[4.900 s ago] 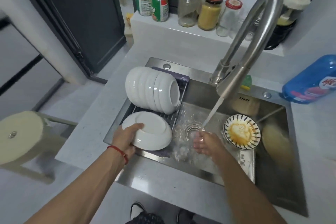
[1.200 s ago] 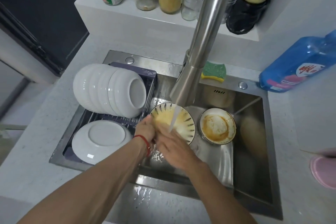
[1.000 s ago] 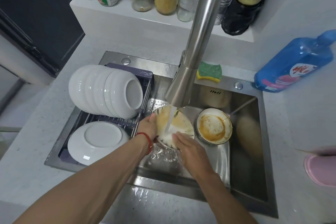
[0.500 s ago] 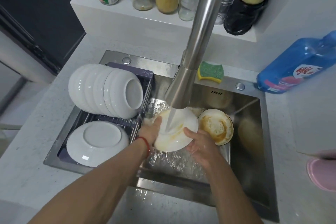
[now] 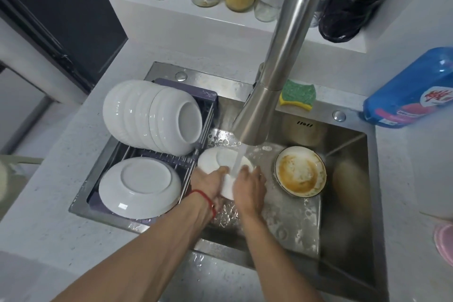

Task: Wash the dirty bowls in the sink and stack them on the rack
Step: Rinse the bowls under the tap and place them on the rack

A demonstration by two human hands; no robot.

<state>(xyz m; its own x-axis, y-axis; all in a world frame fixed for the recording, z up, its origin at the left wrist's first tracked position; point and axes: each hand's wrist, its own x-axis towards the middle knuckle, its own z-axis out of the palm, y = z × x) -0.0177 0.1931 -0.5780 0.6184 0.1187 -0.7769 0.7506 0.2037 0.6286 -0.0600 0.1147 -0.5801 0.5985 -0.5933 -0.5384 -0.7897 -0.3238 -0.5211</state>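
Left hand (image 5: 208,180): I see its fingers curled over the white bowl (image 5: 221,160), gripping the near-left rim.
Right hand (image 5: 250,185): fingers wrapped on the bowl's right side.
Bowl: between both palms, underside up, under the faucet (image 5: 274,76) stream.
Dirty bowl (image 5: 300,171): just right of the right fingers, in the sink (image 5: 343,216).
Rack (image 5: 208,98): left of the left fingers, holding stacked bowls (image 5: 152,116).

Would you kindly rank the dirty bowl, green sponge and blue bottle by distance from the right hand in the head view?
From the right hand:
1. Dirty bowl, in the sink just to its right.
2. Green sponge, on the sink's back rim.
3. Blue bottle, on the counter at far right.
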